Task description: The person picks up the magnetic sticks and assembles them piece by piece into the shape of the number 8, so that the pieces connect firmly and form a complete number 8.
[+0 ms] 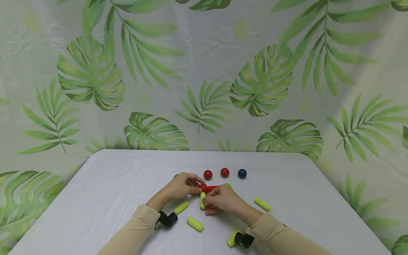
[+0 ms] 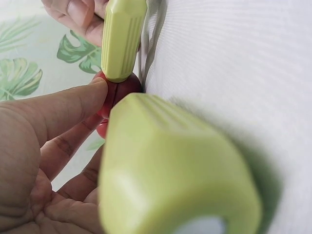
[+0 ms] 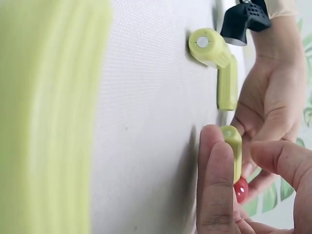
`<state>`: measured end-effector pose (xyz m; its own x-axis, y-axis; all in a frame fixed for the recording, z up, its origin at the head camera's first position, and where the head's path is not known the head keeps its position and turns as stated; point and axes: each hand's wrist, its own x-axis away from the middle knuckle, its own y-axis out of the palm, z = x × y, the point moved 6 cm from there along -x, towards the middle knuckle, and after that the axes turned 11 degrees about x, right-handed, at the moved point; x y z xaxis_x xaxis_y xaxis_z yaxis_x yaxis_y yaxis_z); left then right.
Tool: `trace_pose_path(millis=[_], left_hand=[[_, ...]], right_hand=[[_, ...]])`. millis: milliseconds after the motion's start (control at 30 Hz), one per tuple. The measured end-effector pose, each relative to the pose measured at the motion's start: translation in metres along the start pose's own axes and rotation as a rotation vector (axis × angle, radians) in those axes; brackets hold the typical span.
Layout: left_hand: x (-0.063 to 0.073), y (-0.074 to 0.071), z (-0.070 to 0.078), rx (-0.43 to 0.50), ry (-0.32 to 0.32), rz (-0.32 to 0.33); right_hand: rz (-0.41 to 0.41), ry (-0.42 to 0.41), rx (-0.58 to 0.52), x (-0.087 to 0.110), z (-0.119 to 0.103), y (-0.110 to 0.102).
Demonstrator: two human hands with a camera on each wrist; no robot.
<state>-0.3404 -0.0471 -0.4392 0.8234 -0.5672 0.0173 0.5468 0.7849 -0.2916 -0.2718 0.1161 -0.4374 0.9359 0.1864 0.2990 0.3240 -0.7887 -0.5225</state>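
Beige sleeves [image 1: 129, 228] end in gathered cuffs [image 1: 148, 213] beside black, angular wrist cameras [image 1: 169, 220].

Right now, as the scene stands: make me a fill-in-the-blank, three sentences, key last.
1. The left hand holds a glossy ball, coloured ____, that touches a ridged yellow-green rod.
2. The glossy red balls lying loose at the back number ____.
3. The patterned fabric backdrop is printed with green ____.

Missing words: red; two; leaves.

The held red ball [image 1: 203, 187] looks smooth, glossy.
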Motion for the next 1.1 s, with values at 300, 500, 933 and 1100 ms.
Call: trace_pose_path(millis=[300,500,933,1100], left_hand=[[-0.002,0.0,-0.003,0.014,-0.016,0.008],[-0.001,-0.001,-0.001,-0.005,-0.012,0.016],[0.0,-0.002,0.0,-0.01,-0.002,0.014],[0.0,-0.002,0.0,-0.007,0.003,0.013]], right_hand=[[0.017,-0.031,0.047,0.004,0.003,-0.013],[0.061,-0.055,0.094,0.005,0.005,-0.028],[0.213,-0.104,0.3,0.009,0.003,-0.071],[0.271,-0.141,0.387,0.007,0.004,-0.093]])
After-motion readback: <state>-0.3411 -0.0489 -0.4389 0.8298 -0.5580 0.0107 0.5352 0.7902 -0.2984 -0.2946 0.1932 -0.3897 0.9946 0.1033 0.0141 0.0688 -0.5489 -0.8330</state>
